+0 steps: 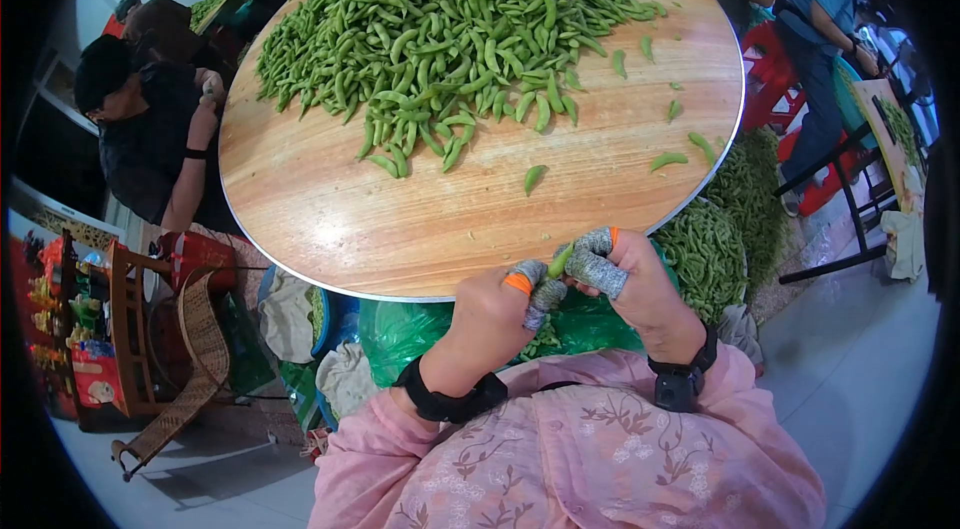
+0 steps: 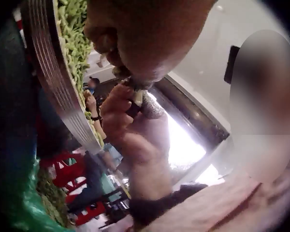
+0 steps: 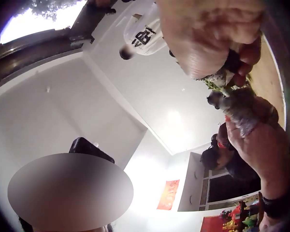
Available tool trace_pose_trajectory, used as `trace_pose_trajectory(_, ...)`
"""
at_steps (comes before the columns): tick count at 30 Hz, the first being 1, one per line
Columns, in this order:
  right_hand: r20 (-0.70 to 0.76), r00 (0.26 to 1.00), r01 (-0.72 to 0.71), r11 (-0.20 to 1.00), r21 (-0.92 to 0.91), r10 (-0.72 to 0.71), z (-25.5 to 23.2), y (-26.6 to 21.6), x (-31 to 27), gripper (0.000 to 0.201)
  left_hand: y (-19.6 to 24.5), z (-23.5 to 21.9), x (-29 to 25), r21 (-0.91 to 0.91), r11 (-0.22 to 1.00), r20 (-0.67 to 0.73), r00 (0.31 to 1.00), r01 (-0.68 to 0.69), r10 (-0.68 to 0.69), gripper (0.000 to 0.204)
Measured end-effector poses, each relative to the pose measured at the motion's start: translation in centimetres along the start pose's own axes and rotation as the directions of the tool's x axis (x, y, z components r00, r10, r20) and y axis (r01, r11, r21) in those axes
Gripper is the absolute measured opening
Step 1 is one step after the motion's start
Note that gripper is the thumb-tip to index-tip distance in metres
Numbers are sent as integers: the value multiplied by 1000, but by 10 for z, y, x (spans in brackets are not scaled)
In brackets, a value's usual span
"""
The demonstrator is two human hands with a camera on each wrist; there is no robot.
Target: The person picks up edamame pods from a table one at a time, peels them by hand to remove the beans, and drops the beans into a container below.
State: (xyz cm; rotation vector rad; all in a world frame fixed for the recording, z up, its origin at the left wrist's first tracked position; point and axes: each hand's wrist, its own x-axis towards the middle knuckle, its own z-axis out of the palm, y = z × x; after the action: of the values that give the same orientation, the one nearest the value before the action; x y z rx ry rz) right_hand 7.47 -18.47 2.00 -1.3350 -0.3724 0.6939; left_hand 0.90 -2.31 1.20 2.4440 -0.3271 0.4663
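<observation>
A single green soybean pod [image 1: 560, 262] is held between both hands, just in front of the near edge of the round wooden table [image 1: 400, 229]. My left hand [image 1: 492, 307] pinches it from one side, and my right hand [image 1: 632, 279] pinches it from the other, the fingertips nearly meeting. Grey knitted finger covers with orange bands wrap several fingers and the thumbs. In the left wrist view the right hand [image 2: 140, 135] faces the camera, its fingers curled in. The right wrist view has the left hand [image 3: 256, 128] below the other hand, with the pod mostly hidden.
A big heap of soybean pods [image 1: 440, 29] covers the table's far side. Loose pods, such as one [image 1: 535, 179], lie nearer. Green plastic [image 1: 400, 334] hangs below the edge, and more pods [image 1: 705, 254] pile at the right. Other people sit left and right; a wicker chair [image 1: 200, 349] stands left.
</observation>
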Motion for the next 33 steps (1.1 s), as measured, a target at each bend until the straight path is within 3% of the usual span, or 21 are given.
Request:
trace_pose_trajectory(1,11,1000,27,997,73,-28,2,0,1,11,2,0,0,0,1000,1,1000,1,-1,12)
trace_pose_trajectory(2,19,998,53,988,145,-57,3,0,1,11,4,-1,1,-271,955,8,992,123,-126,14)
trace_pose_trajectory(3,19,998,53,988,145,-57,3,3,1,11,6,-1,2,-519,823,47,969,231,-242,17)
trace_pose_trajectory(4,22,991,132,984,123,-135,2,9,3,11,6,-2,1,-518,823,47,969,232,-243,17)
trace_pose_trajectory(5,27,977,210,972,102,-214,2,14,4,11,5,-1,-2,-724,537,196,876,432,-441,17)
trace_pose_trajectory(6,27,977,210,972,102,-213,2,16,5,11,4,-1,-3,-817,162,390,736,554,-553,17)
trace_pose_trajectory(7,14,978,208,973,100,-210,2,18,5,10,2,-2,-3,-817,162,390,736,554,-553,17)
trace_pose_trajectory(9,2,978,209,973,98,-210,3,16,7,10,-2,-3,-3,-717,469,316,840,516,-441,18)
trace_pose_trajectory(10,29,985,167,985,54,-169,4,13,6,9,-2,-2,-1,-716,470,315,840,516,-442,18)
trace_pose_trajectory(12,53,991,125,992,8,-125,4,7,4,9,2,0,4,-503,827,124,968,250,-217,20)
trace_pose_trajectory(16,113,977,191,976,-105,-179,-2,7,4,7,-2,-10,6,-624,728,225,957,284,-181,21)
trace_pose_trajectory(18,137,973,203,972,-116,-186,-4,10,3,6,-4,-11,4,-694,512,425,862,506,-277,18)
trace_pose_trajectory(22,74,984,172,977,-128,-163,0,8,0,5,1,-8,6,-651,501,445,821,570,-356,18)
trace_pose_trajectory(25,27,982,190,959,-210,-189,-4,9,-3,6,1,-1,6,-592,564,455,816,576,-356,16)
trace_pose_trajectory(27,-9,975,215,945,-247,-224,-16,7,-7,7,-7,7,3,-465,850,302,947,247,-110,15)
trace_pose_trajectory(28,-44,970,199,881,-429,-240,-31,5,-13,10,-7,1,8,-465,852,301,948,242,-106,15)
trace_pose_trajectory(29,-76,962,167,788,-593,-261,-46,2,-18,12,-8,-10,16,-345,894,373,916,284,-147,14)
trace_pose_trajectory(30,-151,961,77,748,-659,-232,-57,-9,-27,15,-10,-17,25,-218,924,436,878,315,-197,13)
trace_pose_trajectory(31,-228,951,-17,702,-712,-208,-69,-19,-37,17,-12,-18,35,-124,952,360,907,278,-218,14)
trace_pose_trajectory(32,-300,939,-147,589,-795,-170,-89,-17,-46,18,-13,-20,49,-123,954,359,908,273,-214,14)
trace_pose_trajectory(33,-375,916,-275,455,-847,-144,-105,-16,-54,19,-13,-21,66,18,938,369,870,345,-327,18)
